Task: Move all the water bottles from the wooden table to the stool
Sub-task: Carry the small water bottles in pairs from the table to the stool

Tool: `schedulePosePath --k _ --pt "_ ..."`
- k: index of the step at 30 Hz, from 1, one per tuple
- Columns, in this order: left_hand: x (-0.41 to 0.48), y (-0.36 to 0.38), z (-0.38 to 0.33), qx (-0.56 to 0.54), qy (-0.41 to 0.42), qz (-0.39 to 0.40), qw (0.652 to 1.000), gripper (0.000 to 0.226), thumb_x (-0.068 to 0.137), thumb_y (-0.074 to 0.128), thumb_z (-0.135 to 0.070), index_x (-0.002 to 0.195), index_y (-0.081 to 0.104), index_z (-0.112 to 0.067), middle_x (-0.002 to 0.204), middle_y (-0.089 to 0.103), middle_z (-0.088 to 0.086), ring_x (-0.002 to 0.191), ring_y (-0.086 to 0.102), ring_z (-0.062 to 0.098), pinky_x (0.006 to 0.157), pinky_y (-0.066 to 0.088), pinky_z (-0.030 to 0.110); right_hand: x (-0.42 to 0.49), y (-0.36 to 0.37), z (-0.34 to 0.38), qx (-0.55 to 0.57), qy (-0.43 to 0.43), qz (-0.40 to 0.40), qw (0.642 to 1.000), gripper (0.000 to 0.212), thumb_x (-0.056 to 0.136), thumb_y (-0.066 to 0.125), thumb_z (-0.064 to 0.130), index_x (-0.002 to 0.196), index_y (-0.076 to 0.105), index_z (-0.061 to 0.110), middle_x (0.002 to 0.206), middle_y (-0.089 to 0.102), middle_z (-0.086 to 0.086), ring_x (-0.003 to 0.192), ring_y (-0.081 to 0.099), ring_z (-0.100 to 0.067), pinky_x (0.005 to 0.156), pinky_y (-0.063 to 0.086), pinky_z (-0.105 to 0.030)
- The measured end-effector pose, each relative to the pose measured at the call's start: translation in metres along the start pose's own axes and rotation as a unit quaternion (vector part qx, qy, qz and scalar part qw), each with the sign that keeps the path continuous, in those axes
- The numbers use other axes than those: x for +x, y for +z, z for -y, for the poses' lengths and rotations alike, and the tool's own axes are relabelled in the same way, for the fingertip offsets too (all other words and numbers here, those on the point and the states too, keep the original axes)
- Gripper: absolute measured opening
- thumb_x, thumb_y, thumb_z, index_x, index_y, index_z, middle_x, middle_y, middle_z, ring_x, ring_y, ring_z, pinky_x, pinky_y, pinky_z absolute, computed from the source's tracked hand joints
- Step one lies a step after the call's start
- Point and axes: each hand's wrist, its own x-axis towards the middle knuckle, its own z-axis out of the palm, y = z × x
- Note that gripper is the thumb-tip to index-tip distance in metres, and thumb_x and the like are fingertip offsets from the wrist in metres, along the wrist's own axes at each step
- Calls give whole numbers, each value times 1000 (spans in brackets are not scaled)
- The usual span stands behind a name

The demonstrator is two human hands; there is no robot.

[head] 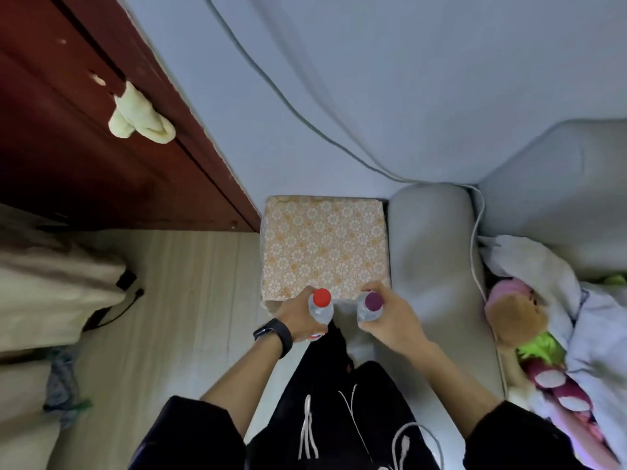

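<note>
I look straight down at a square stool (325, 242) with an orange flower-patterned top. My left hand (296, 317) grips a clear water bottle with a red cap (321, 301), held upright at the stool's near edge. My right hand (390, 313) grips a second clear bottle with a purple cap (372, 304), also upright, just right of the first. Both bottles hang over the stool's front edge, a small gap between them. A black band sits on my left wrist. The wooden table is out of view.
A grey sofa arm (431, 252) stands tight against the stool's right side, with a soft toy (515, 313) and blankets beyond. A dark red wooden door (101, 157) is at the left. Bags (51, 293) lie on the pale floor at far left. A grey wall rises behind the stool.
</note>
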Motion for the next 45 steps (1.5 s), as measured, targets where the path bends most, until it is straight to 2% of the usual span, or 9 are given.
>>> schedulePosePath --k 9,16,22,28,31,35,39,42,45 --pt "105 -1 -36 25 -25 -14 999 58 73 73 -34 123 43 -30 94 67 -1 80 64 23 72 58 40 109 -16 -39 -16 6 -6 1000 53 67 80 25 109 49 37 102 64 7 92 65 -22 81 54 -42" --pt "173 30 -34 -64 -26 -77 995 66 75 78 -18 131 47 -33 115 65 -3 96 63 21 79 56 36 186 -8 -76 -34 -8 -17 999 55 72 84 24 121 59 27 120 59 0 103 62 -22 89 50 -34" --pt "206 37 -36 -96 -59 -127 986 68 72 80 -34 126 42 -49 104 63 -11 89 62 15 73 53 30 215 1 -101 36 -9 -48 998 57 73 87 25 122 60 29 125 60 10 110 61 -13 91 44 -22" --pt "211 35 -34 -128 -93 -126 979 76 75 81 -34 137 38 -41 113 61 -6 101 62 21 86 55 38 223 -3 -111 12 -37 -26 999 58 76 85 23 127 58 28 131 58 8 121 56 -15 97 41 -21" --pt "202 26 -33 -117 -84 -120 982 83 76 79 -45 142 28 -50 121 60 -7 102 60 20 86 54 40 220 -8 -113 -30 -42 -13 999 67 76 84 33 135 53 36 143 49 5 132 45 -18 100 36 -21" --pt "190 18 -41 -86 -28 -144 985 59 81 76 -41 128 41 -52 124 60 -8 103 61 18 84 54 36 207 -18 -104 -110 -85 -68 988 55 80 78 46 130 58 37 125 53 2 113 50 -20 84 50 -29" --pt "190 18 -44 -27 -19 -142 989 38 88 70 -41 122 53 -41 142 53 -9 110 62 20 85 53 35 205 -21 -101 -125 -92 -79 985 27 88 72 36 113 64 28 106 52 -1 75 63 -22 58 53 -29" --pt "197 17 -50 -24 -4 -130 991 35 89 69 -39 122 55 -38 148 48 -11 114 60 19 89 51 35 209 -19 -101 -108 -100 -59 987 23 92 67 33 113 61 24 115 52 -2 71 70 -20 61 59 -35" --pt "211 9 -64 -22 14 -130 991 36 89 71 -36 122 56 -32 133 60 -4 105 62 20 85 51 33 217 -25 -94 -86 -102 -85 987 20 91 69 25 110 63 22 114 54 -3 74 71 -19 64 57 -31"
